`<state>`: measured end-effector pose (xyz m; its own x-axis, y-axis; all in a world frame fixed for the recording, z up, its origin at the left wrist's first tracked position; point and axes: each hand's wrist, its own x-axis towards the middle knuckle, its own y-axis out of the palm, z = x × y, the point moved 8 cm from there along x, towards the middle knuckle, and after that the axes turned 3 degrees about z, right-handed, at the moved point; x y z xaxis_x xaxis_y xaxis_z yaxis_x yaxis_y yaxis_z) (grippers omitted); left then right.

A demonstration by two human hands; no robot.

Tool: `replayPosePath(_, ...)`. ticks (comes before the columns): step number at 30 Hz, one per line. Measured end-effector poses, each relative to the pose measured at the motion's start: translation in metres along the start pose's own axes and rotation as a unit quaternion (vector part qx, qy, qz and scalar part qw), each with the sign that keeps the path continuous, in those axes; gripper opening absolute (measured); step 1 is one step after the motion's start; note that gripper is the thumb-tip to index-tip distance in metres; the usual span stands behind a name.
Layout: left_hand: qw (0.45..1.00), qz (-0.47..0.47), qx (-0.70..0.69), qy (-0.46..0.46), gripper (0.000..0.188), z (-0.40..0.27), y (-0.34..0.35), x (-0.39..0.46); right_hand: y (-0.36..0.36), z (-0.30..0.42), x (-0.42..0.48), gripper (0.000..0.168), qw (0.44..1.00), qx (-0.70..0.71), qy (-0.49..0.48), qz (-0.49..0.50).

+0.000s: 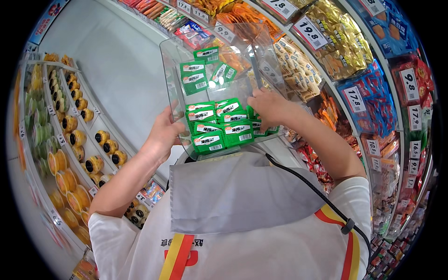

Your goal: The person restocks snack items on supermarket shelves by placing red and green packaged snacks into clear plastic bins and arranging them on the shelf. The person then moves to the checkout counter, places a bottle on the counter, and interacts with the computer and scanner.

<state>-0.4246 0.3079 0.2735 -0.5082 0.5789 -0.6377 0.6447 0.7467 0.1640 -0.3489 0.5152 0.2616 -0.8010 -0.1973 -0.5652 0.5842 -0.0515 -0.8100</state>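
In front of my chest is a clear plastic bin (231, 89), tilted, with its near end close to my apron. My left hand (162, 129) grips the bin's left wall. Stacked green snack packets (238, 133) fill the near end, while several loose green packets (193, 78) lie flat farther up. From the right side, my right hand (271, 106) reaches over the bin, fingers bent around the green packets beside the dark divider strip (256, 66). Its palm side is hidden, so I cannot tell whether it holds any packets.
Shelves of bagged snacks with price cards (310, 32) curve along the right. Across the grey floor (105, 45), a left shelf holds yellow-orange cups (68, 175) and small dark-lidded jars (94, 163). A black cord (308, 178) hangs over my grey apron (241, 196).
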Motion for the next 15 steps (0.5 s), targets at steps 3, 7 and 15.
replayPosePath(3, 1.000, 0.009, 0.002, 0.003, 0.079, -0.001, 0.001, 0.000, 0.011, -0.005, 0.001, 0.070, 0.989, 0.096, 0.046, 0.102)
replayPosePath(7, 1.000, 0.012, 0.016, 0.003, 0.079, -0.002, 0.002, 0.003, -0.001, -0.002, -0.006, 0.055, 0.981, 0.140, 0.066, 0.121)
replayPosePath(15, 1.000, 0.013, 0.005, 0.005, 0.079, -0.005, 0.006, -0.002, -0.045, 0.002, -0.019, 0.037, 0.996, -0.015, 0.076, 0.037)
